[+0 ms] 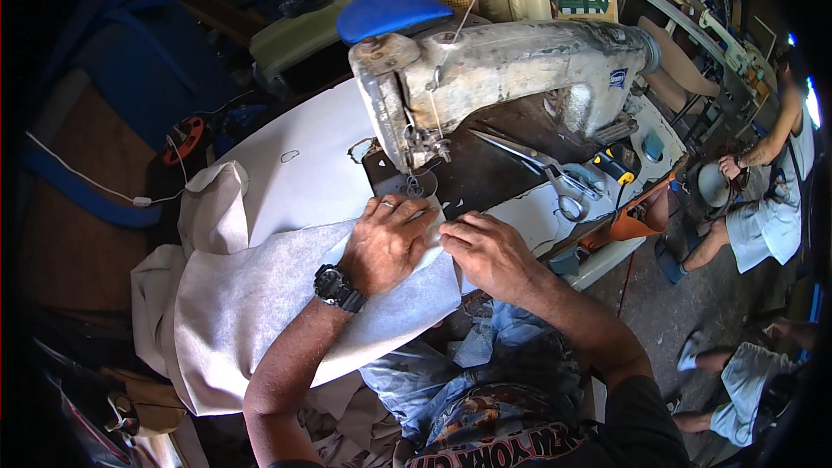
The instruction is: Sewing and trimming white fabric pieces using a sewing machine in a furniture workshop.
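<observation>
A large piece of pale grey-white fabric (260, 295) lies over the front of the sewing table and hangs down at the left. At its far edge, just before the sewing machine's needle area, my left hand (387, 243) grips the cloth with bent fingers; a black watch is on that wrist. Close beside it my right hand (490, 251) pinches the cloth's edge between thumb and fingers. The worn, whitish sewing machine (511, 56) arches over the table, and its presser foot (414, 184) sits just beyond my left fingertips. Thread runs down its head.
Large scissors (542, 165) and a black-and-yellow tape measure (615, 163) lie on the table (303, 156) to the right. Behind stand a blue padded seat (394, 13) and chair parts. An orange reel (183, 140) with a white cord is at left. Other people sit at right.
</observation>
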A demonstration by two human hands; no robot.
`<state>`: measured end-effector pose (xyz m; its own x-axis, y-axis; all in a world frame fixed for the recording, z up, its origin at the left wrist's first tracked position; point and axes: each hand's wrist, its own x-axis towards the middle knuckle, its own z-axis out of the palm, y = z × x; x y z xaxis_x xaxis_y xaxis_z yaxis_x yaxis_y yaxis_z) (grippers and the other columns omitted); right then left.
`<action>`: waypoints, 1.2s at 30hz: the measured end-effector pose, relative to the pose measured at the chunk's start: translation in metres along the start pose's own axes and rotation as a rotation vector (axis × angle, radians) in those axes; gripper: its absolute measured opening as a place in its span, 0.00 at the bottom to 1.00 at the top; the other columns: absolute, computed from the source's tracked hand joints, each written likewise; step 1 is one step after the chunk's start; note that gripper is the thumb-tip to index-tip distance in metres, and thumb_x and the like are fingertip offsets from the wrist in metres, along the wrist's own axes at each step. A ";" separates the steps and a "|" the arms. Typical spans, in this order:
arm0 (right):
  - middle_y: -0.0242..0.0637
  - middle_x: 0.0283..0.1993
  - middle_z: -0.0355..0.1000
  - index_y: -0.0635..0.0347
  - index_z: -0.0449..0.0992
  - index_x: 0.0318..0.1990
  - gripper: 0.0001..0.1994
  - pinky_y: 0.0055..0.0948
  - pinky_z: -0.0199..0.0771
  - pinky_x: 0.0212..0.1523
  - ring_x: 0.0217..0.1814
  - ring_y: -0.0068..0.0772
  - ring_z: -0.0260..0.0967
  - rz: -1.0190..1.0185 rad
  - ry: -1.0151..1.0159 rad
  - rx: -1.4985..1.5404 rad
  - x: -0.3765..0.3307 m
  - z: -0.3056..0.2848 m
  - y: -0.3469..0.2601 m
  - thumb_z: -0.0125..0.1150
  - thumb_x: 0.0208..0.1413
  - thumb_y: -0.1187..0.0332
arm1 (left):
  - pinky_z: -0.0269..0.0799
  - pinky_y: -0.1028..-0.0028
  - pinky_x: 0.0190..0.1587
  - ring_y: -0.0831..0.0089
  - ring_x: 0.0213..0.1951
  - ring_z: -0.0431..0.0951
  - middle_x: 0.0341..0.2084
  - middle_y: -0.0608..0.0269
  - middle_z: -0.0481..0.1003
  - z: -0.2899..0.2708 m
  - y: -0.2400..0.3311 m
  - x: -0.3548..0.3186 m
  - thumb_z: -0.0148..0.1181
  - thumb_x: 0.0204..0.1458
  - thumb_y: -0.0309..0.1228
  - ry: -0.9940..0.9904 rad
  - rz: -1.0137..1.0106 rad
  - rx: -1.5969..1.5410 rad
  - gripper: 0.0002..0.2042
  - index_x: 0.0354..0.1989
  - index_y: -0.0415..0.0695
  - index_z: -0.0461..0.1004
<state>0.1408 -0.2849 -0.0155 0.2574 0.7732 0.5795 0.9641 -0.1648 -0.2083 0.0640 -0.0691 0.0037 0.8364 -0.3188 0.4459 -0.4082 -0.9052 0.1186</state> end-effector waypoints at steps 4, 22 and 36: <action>0.40 0.49 0.79 0.65 0.80 0.40 0.10 0.39 0.79 0.52 0.51 0.41 0.75 -0.016 0.000 -0.025 0.007 0.003 0.007 0.63 0.48 0.77 | 0.70 0.58 0.59 0.57 0.56 0.75 0.56 0.57 0.78 -0.004 -0.002 0.003 0.64 0.50 0.24 -0.070 -0.049 0.026 0.22 0.56 0.41 0.80; 0.46 0.42 0.82 0.64 0.82 0.42 0.06 0.38 0.80 0.46 0.43 0.40 0.80 0.492 -0.082 0.556 0.053 0.008 0.057 0.67 0.60 0.73 | 0.70 0.57 0.60 0.58 0.56 0.74 0.55 0.58 0.77 -0.004 0.005 -0.001 0.63 0.47 0.26 -0.053 -0.094 -0.009 0.21 0.54 0.41 0.80; 0.46 0.33 0.78 0.61 0.78 0.28 0.03 0.47 0.78 0.48 0.42 0.49 0.78 0.245 -0.385 0.206 0.035 -0.029 0.064 0.66 0.49 0.73 | 0.72 0.57 0.55 0.56 0.52 0.75 0.53 0.55 0.75 -0.004 0.004 -0.009 0.61 0.48 0.25 -0.011 -0.115 -0.020 0.22 0.55 0.42 0.80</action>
<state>0.2129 -0.2866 0.0145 0.3943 0.9032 0.1694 0.8353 -0.2753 -0.4759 0.0538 -0.0692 0.0036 0.8822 -0.2159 0.4184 -0.3159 -0.9304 0.1860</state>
